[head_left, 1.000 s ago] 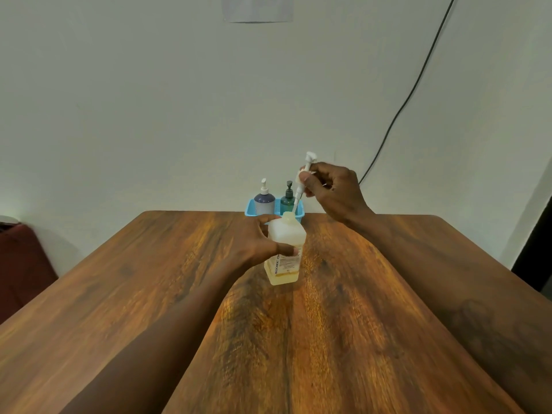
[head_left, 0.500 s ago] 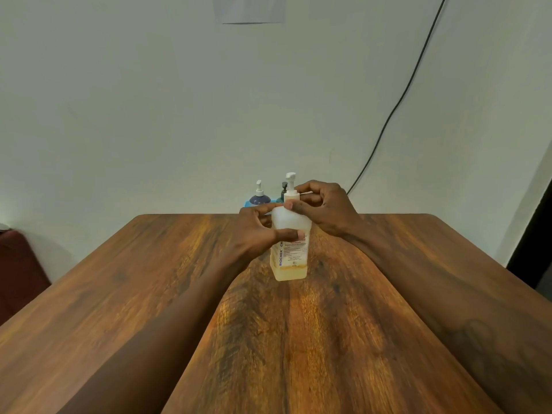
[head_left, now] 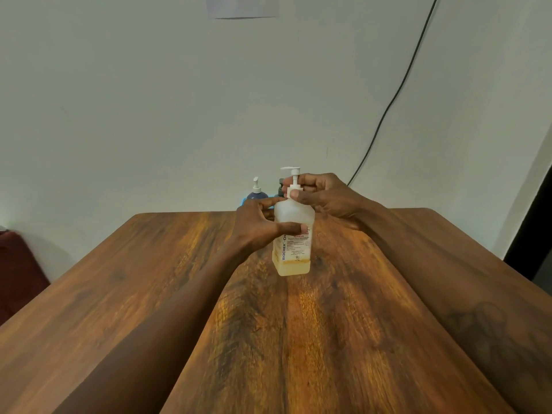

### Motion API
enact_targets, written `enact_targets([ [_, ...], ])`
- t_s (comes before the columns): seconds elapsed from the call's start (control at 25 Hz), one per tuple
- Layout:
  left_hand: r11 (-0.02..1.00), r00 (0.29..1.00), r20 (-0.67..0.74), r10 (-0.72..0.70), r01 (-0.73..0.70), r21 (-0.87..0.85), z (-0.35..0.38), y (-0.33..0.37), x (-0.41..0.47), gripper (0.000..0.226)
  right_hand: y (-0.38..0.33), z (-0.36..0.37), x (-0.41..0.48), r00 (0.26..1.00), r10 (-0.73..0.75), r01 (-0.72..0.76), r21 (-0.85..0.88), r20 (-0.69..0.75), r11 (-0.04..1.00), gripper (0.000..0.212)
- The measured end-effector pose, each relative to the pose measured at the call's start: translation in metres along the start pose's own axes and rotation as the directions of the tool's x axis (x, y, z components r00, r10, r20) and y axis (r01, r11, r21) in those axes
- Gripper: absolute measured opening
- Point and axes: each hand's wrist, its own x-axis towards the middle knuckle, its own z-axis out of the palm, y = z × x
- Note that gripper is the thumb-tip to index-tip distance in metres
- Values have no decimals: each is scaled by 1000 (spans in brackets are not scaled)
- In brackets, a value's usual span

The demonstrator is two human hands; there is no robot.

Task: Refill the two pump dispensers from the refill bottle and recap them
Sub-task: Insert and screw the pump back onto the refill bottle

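the brown table point(head_left: 179, 294) lies under both hands. the big bottle point(head_left: 294, 216) stands between them, with the left hand point(head_left: 257, 228) wrapped round its side and the right hand point(head_left: 325, 195) pinching the white pump point(head_left: 294, 174) at its neck. a blue pump bottle point(head_left: 257, 194) and a dark pump bottle point(head_left: 280, 186) peek out just behind the hands.

The fingers of the right hand point(head_left: 325, 195) covered the collar of the white pump point(head_left: 294, 174), so its seating on the labelled bottle point(head_left: 294, 252) could not be told. The left hand point(head_left: 257, 227) hid part of the label with its thumb, and the fine print was too small to read. At the far edge, the dark dispenser point(head_left: 280, 186) showed only its top, the blue dispenser point(head_left: 257, 194) lost its lower body behind the left hand, and the blue tray point(head_left: 243, 201) showed only a sliver. The top edge cut off the paper point(head_left: 242, 6) and the cable point(head_left: 388, 106). The left edge cut off a dark red object point(head_left: 18, 273).
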Motion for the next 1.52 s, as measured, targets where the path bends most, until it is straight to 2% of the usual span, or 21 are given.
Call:
enact_targets([
  [0.08, 1000, 1000, 5, -2, 2, -2, -2, -1, 1, 78, 2, -3, -3, 999, -35, 34, 43, 28, 999, 40],
  [0.2, 998, 999, -35, 33, -31, 58, -1, 6, -1, 77, 0, 4, -3, 978, -82, 63, -106, -193, 992, 45],
  [0.28, 993, 997, -57, 60, -54, 101, 0, 11, -3, 72, -4, 9, -1, 947, -40, -4, -137, -318, 991, 49],
  [0.36, 986, 993, -76, 90, -78, 149, 2, 15, -4, 64, -6, 17, 1, 921, 9, -86, -182, -389, 980, 54],
  [0.44, 983, 990, -101, 97, -79, 166, 5, 16, -5, 64, -8, 23, 3, 899, 20, -163, -290, -438, 943, 60],
  [0.52, 984, 988, -119, 102, -82, 160, 6, 14, -5, 69, -10, 26, 4, 912, -6, -148, -341, -410, 928, 59],
  [0.56, 984, 987, -120, 108, -89, 153, 6, 14, -4, 70, -11, 25, 4, 936, -9, -98, -285, -353, 953, 56],
  [0.68, 988, 986, -122, 117, -103, 115, -1, 11, 1, 70, -11, 14, -1, 993, -21, 30, 80, -116, 996, 43],
  [0.72, 986, 984, -125, 124, -109, 123, -4, 12, 1, 70, -10, 10, -2, 996, -48, 58, 130, -76, 990, 42],
  [0.76, 983, 983, -126, 136, -118, 141, -5, 13, 1, 71, -8, 8, -4, 992, -79, 88, 99, -98, 991, 41],
  [0.88, 978, 982, -119, 149, -128, 162, -3, 16, 2, 69, -9, 13, -3, 915, -129, 44, -224, -382, 974, 47],
  [0.96, 981, 987, -90, 135, -121, 153, 0, 14, 3, 71, -12, 20, -2, 882, -167, -2, -359, -440, 933, 52],
  [1.0, 981, 988, -78, 133, -120, 153, 1, 12, 4, 73, -13, 21, -1, 905, -158, 6, -359, -395, 933, 51],
  [1.08, 983, 989, -57, 135, -126, 136, 0, 10, 6, 74, -15, 15, 0, 972, -81, 29, -228, -219, 973, 45],
  [1.16, 982, 987, -45, 154, -148, 118, -1, 10, 7, 74, -15, 6, -2, 994, -63, 44, -190, -93, 981, 38],
  [1.24, 975, 981, -52, 184, -176, 134, 1, 10, 9, 73, -13, 4, -3, 981, -134, 92, -275, -141, 957, 33],
  [1.36, 976, 977, -94, 193, -181, 121, 10, 11, 16, 68, -10, 15, 0, 910, -250, 109, -391, -331, 914, 38],
  [1.44, 976, 974, -113, 198, -186, 108, 17, 11, 25, 66, -6, 15, 5, 873, -261, 87, -396, -413, 914, 42],
  [1.52, 971, 972, -105, 212, -198, 132, 29, 10, 39, 66, 1, 5, 11, 866, -221, 48, -366, -448, 929, 39],
])
